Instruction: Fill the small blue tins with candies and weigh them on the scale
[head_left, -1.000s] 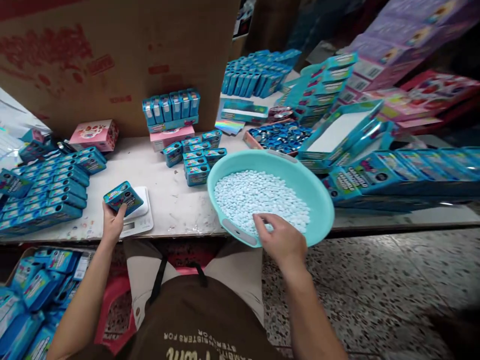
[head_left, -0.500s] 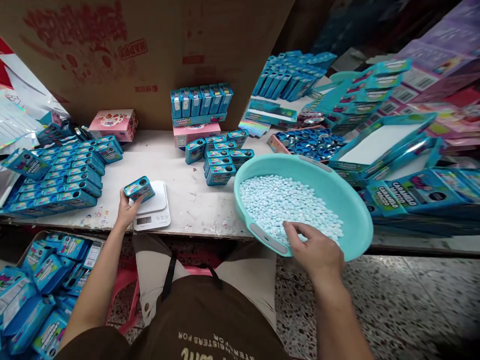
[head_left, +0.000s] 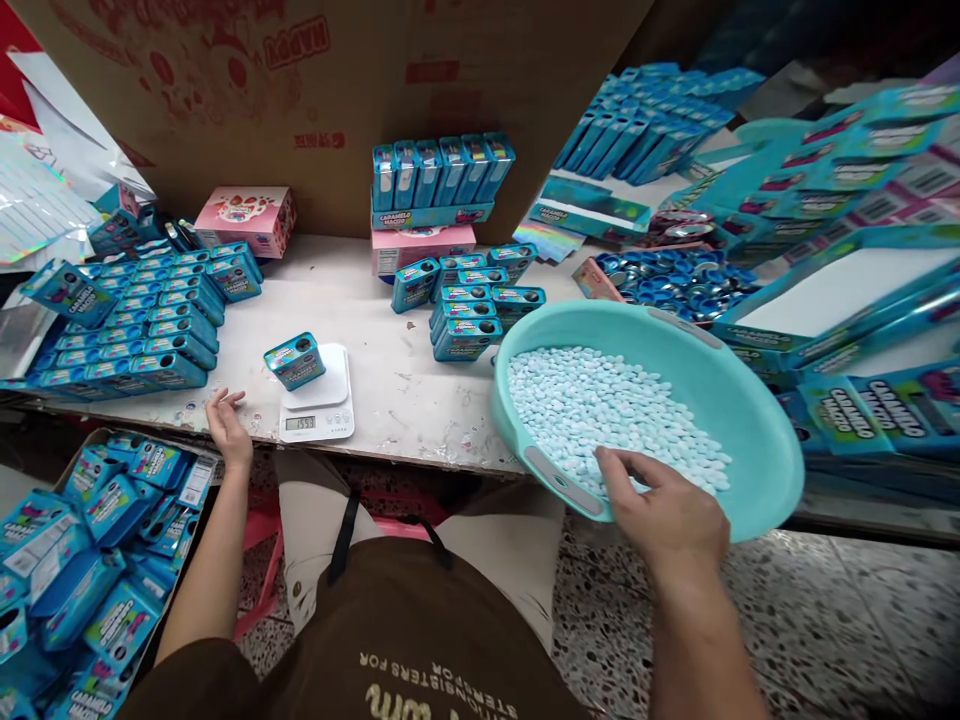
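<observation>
On the scale: one blue tin (head_left: pixel 295 361) sits at the far left part of the plate of the white scale (head_left: pixel 330 390), a small dark opening in its top; digits show on the display, too small to read surely.
Left hand (head_left: pixel 231 432): released, fingers loosely bent and apart, holding nothing; it hovers by the table's front edge, just left of the scale.
Right hand (head_left: pixel 669 512): above the near side of the bowl, thumb and forefinger bent toward the candies, their tips close to each other; whether they grasp a candy, I cannot tell.
Bowl (head_left: pixel 761 455): turquoise and oval, jutting past the front edge of the table (head_left: pixel 382 400).
Candies (head_left: pixel 592 400): small, pale blue, spread across the bowl's bottom, mostly toward its left.
Middle of the table: a small cluster of blue tins (head_left: pixel 466 338) stands just left of the bowl.
Behind the cluster: a row of upright tins (head_left: pixel 441 172) in a tray, on top of a pink box (head_left: pixel 424 250), in front of a big brown carton (head_left: pixel 322 60).
Left end: a block of tins (head_left: pixel 161 340) in close rows, with one tilted tin (head_left: pixel 71 293) lying on it.
Lower left: a carton full of jumbled tins (head_left: pixel 120 520), below table height.
</observation>
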